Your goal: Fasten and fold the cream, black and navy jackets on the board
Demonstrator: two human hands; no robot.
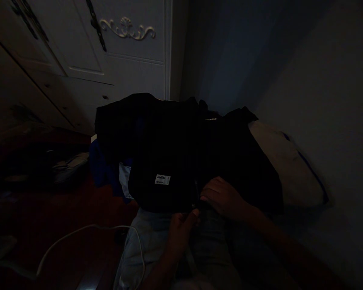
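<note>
A black jacket lies spread over the person's lap, its front facing up. Low on its left half sits a white label, and small pale lettering shows near the upper right. My left hand pinches the jacket's bottom edge beside a small metal fastener. Just right of it, my right hand has its fingers closed on the lower edge of the other front half. The picture is very dark, so fine detail at the fingertips is hard to make out.
Light jeans cover the legs under the jacket. Blue cloth lies at its left. A white cable crosses the red floor. White cabinets stand behind, and a pale cushion rests at the right.
</note>
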